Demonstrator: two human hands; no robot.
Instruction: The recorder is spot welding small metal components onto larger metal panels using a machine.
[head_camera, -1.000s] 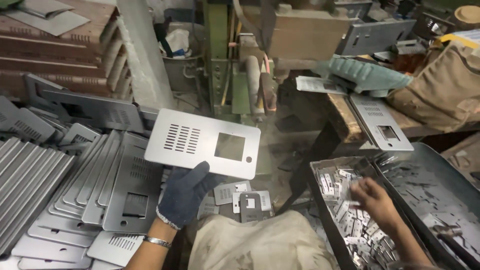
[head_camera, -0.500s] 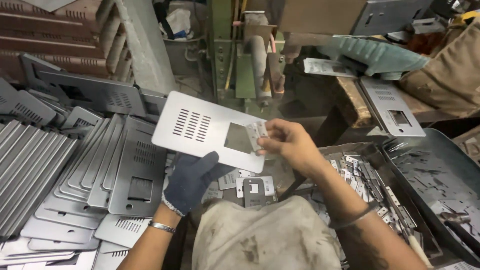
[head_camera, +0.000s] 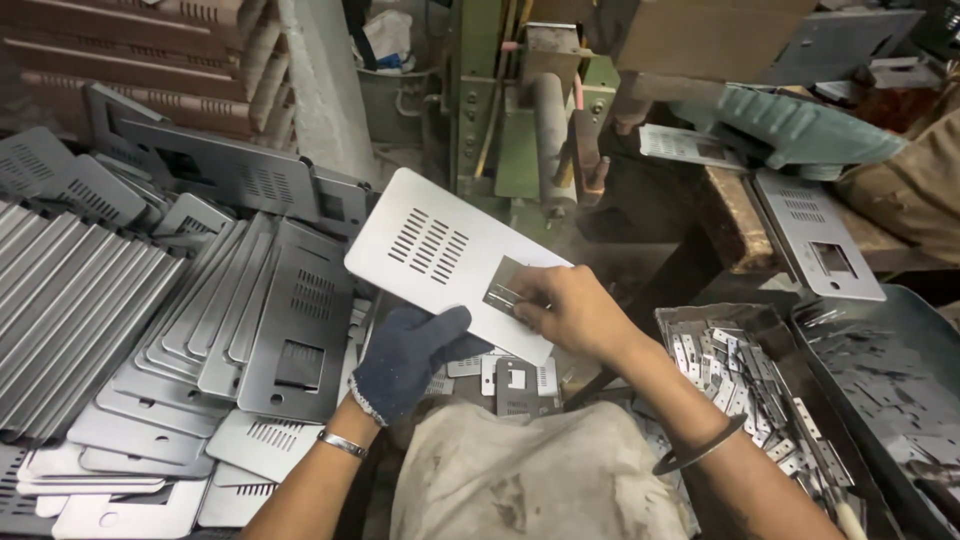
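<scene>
To my left a big fanned pile of grey sheet-metal plates (head_camera: 150, 340) spreads over the cluttered surface, each with a slotted vent and a square cut-out. Ahead of me stands a green metal press machine (head_camera: 520, 110). At my right sits a dark metal tray (head_camera: 690, 320) of small silver stamped pieces (head_camera: 740, 375), with a second dark tray (head_camera: 880, 370) just beside it. A dirty beige cloth (head_camera: 530, 480) lies across my lap.

In front of me, above the cloth and apart from the pile, I hold up a light grey rectangular metal plate with rounded corners (head_camera: 440, 255), tilted, its vent slots toward the upper left and its square window toward the lower right. My left hand (head_camera: 405, 360), in a dark blue knitted glove, is closed on the plate's lower edge, thumb on the face. My bare right hand (head_camera: 570, 310) is pinched on a small silver metal piece (head_camera: 505, 290) lying right at the plate's square window, touching it. A metal bangle (head_camera: 700, 455) hangs on my right forearm, and a thinner silver bracelet (head_camera: 343, 443) sits on my left wrist.
</scene>
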